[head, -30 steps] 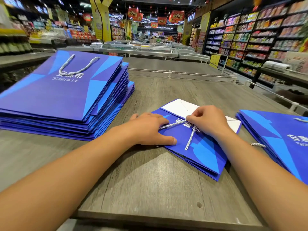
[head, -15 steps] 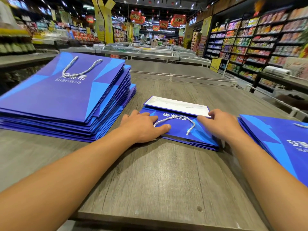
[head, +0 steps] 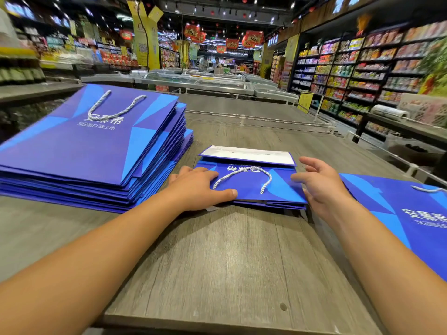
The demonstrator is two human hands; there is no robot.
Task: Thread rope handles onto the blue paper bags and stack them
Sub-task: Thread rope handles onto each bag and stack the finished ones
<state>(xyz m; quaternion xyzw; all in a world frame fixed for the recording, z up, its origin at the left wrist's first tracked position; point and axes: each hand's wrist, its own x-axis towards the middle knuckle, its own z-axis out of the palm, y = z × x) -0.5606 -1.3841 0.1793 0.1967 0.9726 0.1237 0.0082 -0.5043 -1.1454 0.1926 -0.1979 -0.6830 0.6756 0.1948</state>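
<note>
Finishing one bag: my left hand lies flat, pressing the blue paper bag at worktop centre, rope handle threaded. Right hand spread, hovering at its 3 o'clock edge. Next I'd guess: lift it onto the stack at 10 o'clock.

- Lit brightly from ceiling spotlights.
- Cast soft shadows under the forearms onto the table.
- Blurred the left shelves.
- Bent strongly at the edges.
</note>
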